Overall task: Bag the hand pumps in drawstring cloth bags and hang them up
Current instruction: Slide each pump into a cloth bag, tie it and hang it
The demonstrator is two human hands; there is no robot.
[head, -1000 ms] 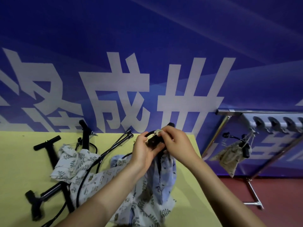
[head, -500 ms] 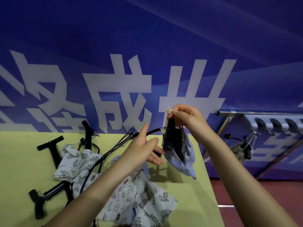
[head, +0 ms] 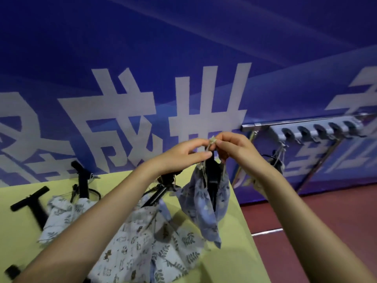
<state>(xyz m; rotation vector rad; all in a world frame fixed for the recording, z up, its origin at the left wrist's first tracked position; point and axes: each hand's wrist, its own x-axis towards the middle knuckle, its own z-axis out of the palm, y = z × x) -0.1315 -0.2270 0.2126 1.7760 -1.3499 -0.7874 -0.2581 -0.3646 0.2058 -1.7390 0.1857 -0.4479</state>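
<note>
I see both hands raised above the yellow-green table's (head: 24, 231) right end. My left hand (head: 181, 155) and right hand (head: 231, 147) each pinch the drawstring (head: 212, 140) of the blue floral bag (head: 206, 203), which hangs off the table with a black hand pump (head: 212, 176) showing inside. The hook rack (head: 314, 130) lies right of the table.

Count: two hands (head: 183, 154) (head: 230, 148), one blue bag (head: 206, 207) held aloft, one bag hung on the rack (head: 277, 160), five rack hooks (head: 320, 131)
</note>
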